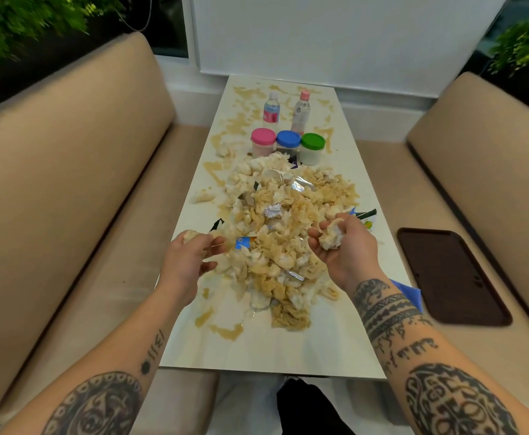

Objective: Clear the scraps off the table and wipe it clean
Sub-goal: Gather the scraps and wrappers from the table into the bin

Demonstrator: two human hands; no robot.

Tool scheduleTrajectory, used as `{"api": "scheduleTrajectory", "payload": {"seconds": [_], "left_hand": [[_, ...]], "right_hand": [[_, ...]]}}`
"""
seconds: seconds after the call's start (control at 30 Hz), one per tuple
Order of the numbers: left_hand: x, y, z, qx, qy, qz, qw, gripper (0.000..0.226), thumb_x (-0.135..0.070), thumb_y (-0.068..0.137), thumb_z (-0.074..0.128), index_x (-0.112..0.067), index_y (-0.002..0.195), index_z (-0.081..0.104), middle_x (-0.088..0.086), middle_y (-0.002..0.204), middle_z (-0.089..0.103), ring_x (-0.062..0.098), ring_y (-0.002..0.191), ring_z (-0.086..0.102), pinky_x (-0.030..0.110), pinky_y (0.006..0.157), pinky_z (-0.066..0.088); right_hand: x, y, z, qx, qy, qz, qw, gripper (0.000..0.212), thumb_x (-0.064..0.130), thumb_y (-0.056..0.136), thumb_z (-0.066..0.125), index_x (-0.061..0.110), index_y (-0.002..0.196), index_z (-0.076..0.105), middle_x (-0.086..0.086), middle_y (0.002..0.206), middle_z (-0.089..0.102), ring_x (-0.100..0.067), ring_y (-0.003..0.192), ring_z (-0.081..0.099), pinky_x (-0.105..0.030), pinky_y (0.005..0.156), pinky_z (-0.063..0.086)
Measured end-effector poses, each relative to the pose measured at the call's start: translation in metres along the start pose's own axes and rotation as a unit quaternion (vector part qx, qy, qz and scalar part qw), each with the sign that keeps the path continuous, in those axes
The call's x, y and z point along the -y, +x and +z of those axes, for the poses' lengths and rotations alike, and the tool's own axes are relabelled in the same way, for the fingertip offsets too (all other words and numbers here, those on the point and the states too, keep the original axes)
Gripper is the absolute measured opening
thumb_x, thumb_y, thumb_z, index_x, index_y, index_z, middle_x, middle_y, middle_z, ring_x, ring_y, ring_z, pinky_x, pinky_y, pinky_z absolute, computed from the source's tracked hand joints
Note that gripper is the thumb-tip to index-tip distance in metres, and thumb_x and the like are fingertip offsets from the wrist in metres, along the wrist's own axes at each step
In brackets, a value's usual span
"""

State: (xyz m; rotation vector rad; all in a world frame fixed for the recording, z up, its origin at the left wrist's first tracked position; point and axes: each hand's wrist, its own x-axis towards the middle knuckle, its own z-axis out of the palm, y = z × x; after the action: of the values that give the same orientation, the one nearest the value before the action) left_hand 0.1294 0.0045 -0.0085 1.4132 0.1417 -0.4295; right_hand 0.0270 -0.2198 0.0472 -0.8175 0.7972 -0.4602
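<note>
A heap of crumpled, stained paper scraps (275, 233) is seen piled on a long white bench (257, 350), between and just beyond the fingers of both hands. A white wad (330, 237) is gripped in the curled fingers of the right hand (345, 249); a smaller scrap (191, 236) is pinched by the left hand (188, 262). Gathering appears under way, wiping not yet begun. Next, a place for the scraps seems needed; no bin is shown. Brown spills (225, 331) lie nearer than the fingers. What lies under the heap is hidden, and wrapper fragments are hard to identify.
</note>
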Motion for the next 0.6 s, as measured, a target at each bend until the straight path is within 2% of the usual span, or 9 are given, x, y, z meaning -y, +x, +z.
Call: {"api": "scheduleTrajectory", "payload": {"seconds": [0.1, 0.17, 0.23, 0.3, 0.4, 0.43, 0.5, 0.53, 0.6], "left_hand": [[-0.004, 0.0, -0.003, -0.01, -0.01, 0.022, 1.0, 0.015, -0.008, 0.086, 0.06, -0.019, 0.086, 0.05, 0.005, 0.073, 0.066, 0.023, 0.081, 0.071, 0.027, 0.056, 0.039], [-0.005, 0.002, -0.008, -0.016, -0.028, 0.024, 0.999, 0.02, -0.001, 0.09, 0.054, -0.02, 0.092, 0.049, 0.003, 0.067, 0.061, 0.023, 0.076, 0.07, 0.027, 0.054, 0.038], [-0.003, 0.003, -0.015, -0.019, -0.039, 0.022, 0.999, 0.024, 0.002, 0.09, 0.051, -0.018, 0.103, 0.056, 0.0, 0.065, 0.062, 0.022, 0.077, 0.07, 0.027, 0.055, 0.039], [-0.001, 0.005, -0.024, -0.013, -0.035, 0.012, 0.999, 0.029, 0.001, 0.091, 0.05, -0.016, 0.11, 0.063, -0.003, 0.065, 0.065, 0.02, 0.08, 0.07, 0.027, 0.059, 0.041], [0.005, 0.007, -0.037, -0.012, -0.029, -0.022, 0.999, 0.015, -0.008, 0.099, 0.053, -0.012, 0.1, 0.067, 0.0, 0.072, 0.065, 0.017, 0.08, 0.07, 0.025, 0.06, 0.046], [0.008, 0.009, -0.041, -0.022, -0.027, -0.034, 0.999, 0.012, -0.015, 0.101, 0.056, -0.012, 0.095, 0.066, 0.002, 0.079, 0.065, 0.018, 0.08, 0.07, 0.025, 0.06, 0.048], [0.014, 0.013, -0.048, -0.042, -0.011, -0.052, 0.998, 0.02, -0.028, 0.103, 0.058, -0.014, 0.089, 0.06, 0.008, 0.091, 0.065, 0.02, 0.084, 0.068, 0.027, 0.062, 0.05], [0.017, 0.015, -0.051, -0.055, -0.001, -0.057, 0.997, 0.023, -0.034, 0.102, 0.058, -0.015, 0.089, 0.057, 0.009, 0.095, 0.065, 0.022, 0.087, 0.068, 0.029, 0.064, 0.049], [0.02, 0.017, -0.055, -0.078, 0.01, -0.062, 0.995, 0.029, -0.045, 0.101, 0.057, -0.016, 0.094, 0.055, 0.007, 0.104, 0.069, 0.024, 0.096, 0.07, 0.03, 0.066, 0.049]], "right_hand": [[-0.013, 0.003, 0.005, 0.024, -0.077, 0.026, 0.996, 0.019, 0.015, 0.099, 0.041, 0.013, 0.103, 0.059, -0.005, 0.073, 0.056, -0.021, 0.054, 0.056, -0.029, 0.053, 0.048], [-0.024, 0.005, 0.011, 0.047, -0.176, 0.042, 0.982, 0.015, 0.025, 0.097, 0.05, 0.014, 0.096, 0.06, -0.003, 0.075, 0.053, -0.017, 0.052, 0.051, -0.028, 0.05, 0.043], [-0.038, 0.011, 0.019, 0.09, -0.349, 0.002, 0.933, 0.029, 0.041, 0.095, 0.062, 0.012, 0.09, 0.06, -0.005, 0.076, 0.055, -0.015, 0.053, 0.05, -0.028, 0.049, 0.042], [-0.053, 0.017, 0.03, 0.143, -0.507, -0.078, 0.846, 0.045, 0.05, 0.091, 0.066, 0.006, 0.087, 0.061, -0.011, 0.075, 0.062, -0.016, 0.053, 0.051, -0.025, 0.048, 0.042], [-0.073, 0.03, 0.049, 0.214, -0.661, -0.163, 0.701, 0.031, 0.05, 0.091, 0.065, 0.018, 0.092, 0.066, -0.003, 0.077, 0.067, -0.016, 0.053, 0.055, -0.03, 0.052, 0.048], [-0.079, 0.036, 0.055, 0.232, -0.705, -0.176, 0.646, 0.025, 0.046, 0.093, 0.064, 0.022, 0.1, 0.067, -0.003, 0.083, 0.067, -0.017, 0.061, 0.059, -0.033, 0.059, 0.052], [-0.094, 0.049, 0.066, 0.261, -0.794, -0.209, 0.507, 0.033, 0.038, 0.095, 0.063, 0.021, 0.124, 0.065, -0.006, 0.11, 0.062, -0.024, 0.088, 0.064, -0.037, 0.075, 0.055], [-0.102, 0.054, 0.07, 0.274, -0.824, -0.227, 0.441, 0.037, 0.034, 0.096, 0.063, 0.019, 0.13, 0.062, -0.008, 0.121, 0.056, -0.028, 0.097, 0.063, -0.038, 0.077, 0.054], [-0.113, 0.06, 0.078, 0.28, -0.856, -0.254, 0.354, 0.034, 0.029, 0.096, 0.064, 0.015, 0.126, 0.063, -0.009, 0.126, 0.049, -0.031, 0.099, 0.064, -0.036, 0.067, 0.049]]}}
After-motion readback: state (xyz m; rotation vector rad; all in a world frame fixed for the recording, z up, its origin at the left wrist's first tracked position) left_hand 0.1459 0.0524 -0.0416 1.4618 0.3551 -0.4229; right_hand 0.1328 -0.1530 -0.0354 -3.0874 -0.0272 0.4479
